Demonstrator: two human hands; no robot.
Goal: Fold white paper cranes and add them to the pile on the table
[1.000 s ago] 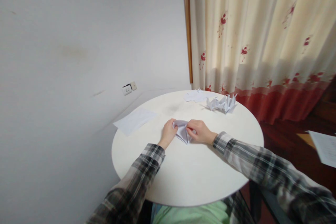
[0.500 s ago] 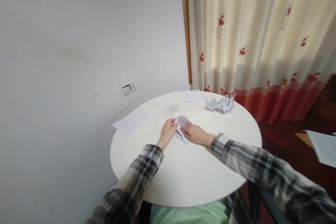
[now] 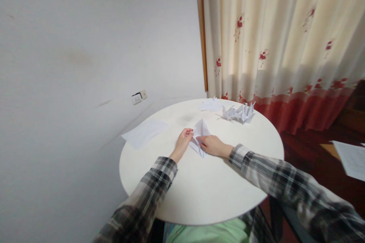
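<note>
A folded sheet of white paper [image 3: 202,128], with a pointed top and creased flaps, lies in the middle of the white round table [image 3: 199,190]. At its left edge is my left hand [image 3: 184,141], thumb and fingers pinched together on the paper's side. My right hand [image 3: 214,145] rests on the lower right part of the paper, its fingers curled and the index finger pressing on the middle. The right hand covers part of the lower folds.
Several folded paper cranes [image 3: 241,114] stand in a cluster at the table's back right. White paper pieces [image 3: 211,104] lie at the far edge. A flat paper sheet [image 3: 145,133] overlaps the left edge near the wall socket [image 3: 137,99]. A curtain [image 3: 279,45] hangs behind.
The paper's upper flap has risen into a taller point with a visible middle crease. My left hand has hardly moved; my right hand stays on the paper.
</note>
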